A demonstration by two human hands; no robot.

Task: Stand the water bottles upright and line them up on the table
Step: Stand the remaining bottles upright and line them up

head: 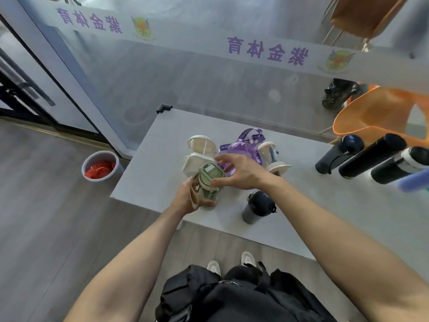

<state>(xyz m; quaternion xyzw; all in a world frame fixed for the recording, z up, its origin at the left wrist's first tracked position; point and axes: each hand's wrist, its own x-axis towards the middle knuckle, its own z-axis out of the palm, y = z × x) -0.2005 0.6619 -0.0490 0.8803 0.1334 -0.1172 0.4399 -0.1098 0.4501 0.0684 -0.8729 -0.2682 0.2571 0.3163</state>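
A green bottle (210, 180) with a beige strap stands near the front left of the grey table (148, 182). My left hand (188, 199) grips its body low down. My right hand (239, 171) hovers over its lid with spread fingers, thumb touching the lid's side. Behind it cluster two clear cream-lidded bottles (201, 145), (270, 154), a cream square-lidded bottle (193, 162) and a purple bottle (245, 149) with a lanyard. A dark grey bottle (256, 209) stands upright in front. Three dark bottles (339, 154), (371, 154), (399, 165) are at the right.
A lilac bottle (415, 181) pokes in at the right edge. An orange chair (376, 115) stands behind the table's right end. A white bin (101, 165) with red contents sits on the floor to the left. A glass wall runs behind the table.
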